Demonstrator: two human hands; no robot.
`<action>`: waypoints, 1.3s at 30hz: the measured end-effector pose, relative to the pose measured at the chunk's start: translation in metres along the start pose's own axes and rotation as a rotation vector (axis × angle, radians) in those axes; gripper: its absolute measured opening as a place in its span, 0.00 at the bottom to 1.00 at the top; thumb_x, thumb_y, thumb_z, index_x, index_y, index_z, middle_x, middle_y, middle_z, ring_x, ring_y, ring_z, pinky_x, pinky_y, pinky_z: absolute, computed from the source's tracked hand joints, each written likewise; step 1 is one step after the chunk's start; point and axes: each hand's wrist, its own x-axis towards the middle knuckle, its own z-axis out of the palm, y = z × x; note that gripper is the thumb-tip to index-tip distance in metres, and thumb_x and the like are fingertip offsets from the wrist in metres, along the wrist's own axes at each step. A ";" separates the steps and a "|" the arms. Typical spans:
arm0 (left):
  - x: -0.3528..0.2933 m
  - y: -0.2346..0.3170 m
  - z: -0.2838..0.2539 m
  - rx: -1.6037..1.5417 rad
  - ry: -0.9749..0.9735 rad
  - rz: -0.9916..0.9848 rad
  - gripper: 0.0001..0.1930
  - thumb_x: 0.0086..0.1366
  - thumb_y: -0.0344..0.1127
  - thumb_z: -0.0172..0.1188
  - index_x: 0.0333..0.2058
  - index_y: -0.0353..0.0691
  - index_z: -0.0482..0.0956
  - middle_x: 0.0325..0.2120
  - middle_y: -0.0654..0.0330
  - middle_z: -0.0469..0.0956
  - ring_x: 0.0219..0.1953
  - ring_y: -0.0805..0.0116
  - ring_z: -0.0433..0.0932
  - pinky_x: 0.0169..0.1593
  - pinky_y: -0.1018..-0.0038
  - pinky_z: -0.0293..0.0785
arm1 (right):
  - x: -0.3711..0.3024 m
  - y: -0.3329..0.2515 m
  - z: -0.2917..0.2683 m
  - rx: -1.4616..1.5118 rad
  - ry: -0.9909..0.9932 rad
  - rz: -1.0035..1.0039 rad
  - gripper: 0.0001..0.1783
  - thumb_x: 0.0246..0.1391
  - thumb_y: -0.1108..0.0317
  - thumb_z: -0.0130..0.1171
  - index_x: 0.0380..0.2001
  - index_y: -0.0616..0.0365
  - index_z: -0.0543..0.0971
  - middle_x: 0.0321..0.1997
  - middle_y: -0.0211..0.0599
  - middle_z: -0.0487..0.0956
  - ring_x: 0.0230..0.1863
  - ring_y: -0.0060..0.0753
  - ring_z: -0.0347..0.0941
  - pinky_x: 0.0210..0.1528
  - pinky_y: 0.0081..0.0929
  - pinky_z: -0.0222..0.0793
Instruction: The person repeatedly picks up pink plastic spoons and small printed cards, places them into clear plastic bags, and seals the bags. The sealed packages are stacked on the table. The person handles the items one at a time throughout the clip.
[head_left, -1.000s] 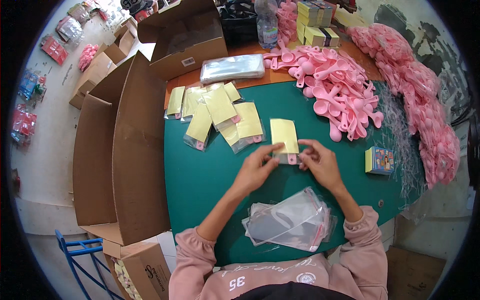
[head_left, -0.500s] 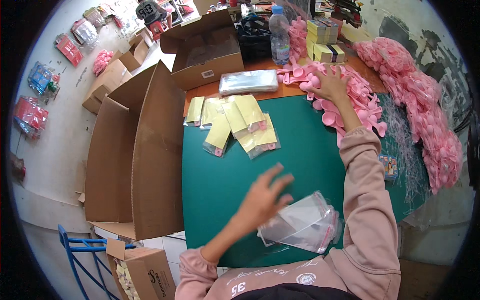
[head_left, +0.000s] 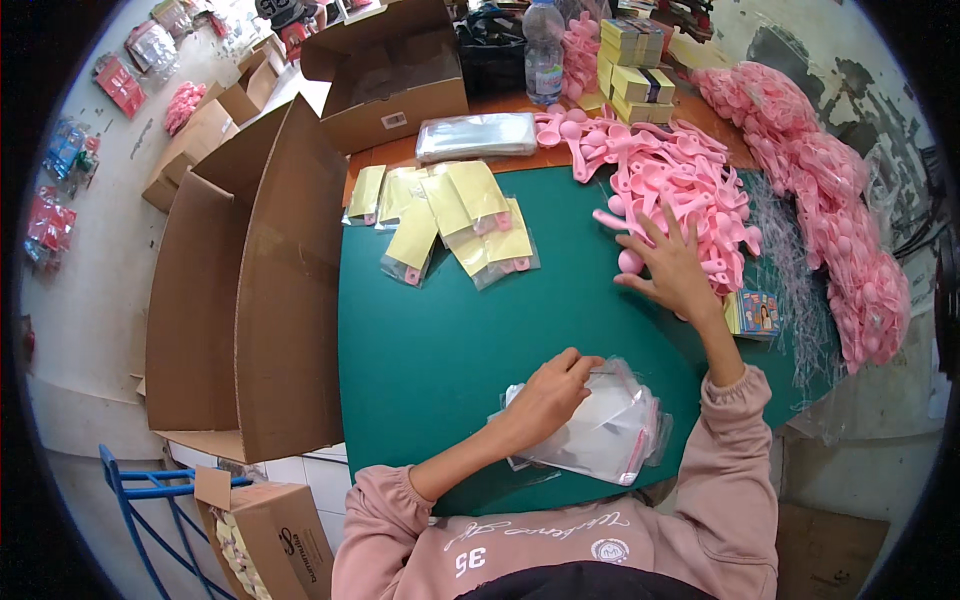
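Note:
My left hand (head_left: 550, 398) rests at the upper left of a stack of clear plastic bags (head_left: 605, 440), its fingers closed at the edge of the top one. My right hand (head_left: 677, 268) is open, fingers spread, at the near side of a heap of pink plastic scoops (head_left: 685, 175). A round pink scoop bowl (head_left: 630, 261) lies by its thumb. Just right of that wrist sits a small stack of printed cards (head_left: 757, 313). Toward the left of the green tabletop lie several bags with yellow cards (head_left: 475, 190), some showing a pink scoop end.
A large open cardboard box (head_left: 290, 300) stands along the table's left edge, another box (head_left: 395, 75) behind it. At the back are a pack of clear bags (head_left: 477, 136), a water bottle (head_left: 544, 55) and card bundles (head_left: 640, 85). Bagged pink scoops (head_left: 830, 190) line the right side.
My right hand has drawn back toward me from the far part of the scoop heap, bringing some scoops nearer. My left hand has come down onto the clear bags and closed.

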 end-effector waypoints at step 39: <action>0.032 -0.020 -0.053 -0.748 -0.095 -0.456 0.15 0.56 0.31 0.59 0.41 0.32 0.70 0.29 0.57 0.79 0.31 0.76 0.77 0.36 0.81 0.72 | -0.040 -0.063 -0.026 1.227 0.533 0.484 0.14 0.48 0.76 0.58 0.34 0.60 0.63 0.23 0.34 0.75 0.20 0.18 0.71 0.20 0.13 0.67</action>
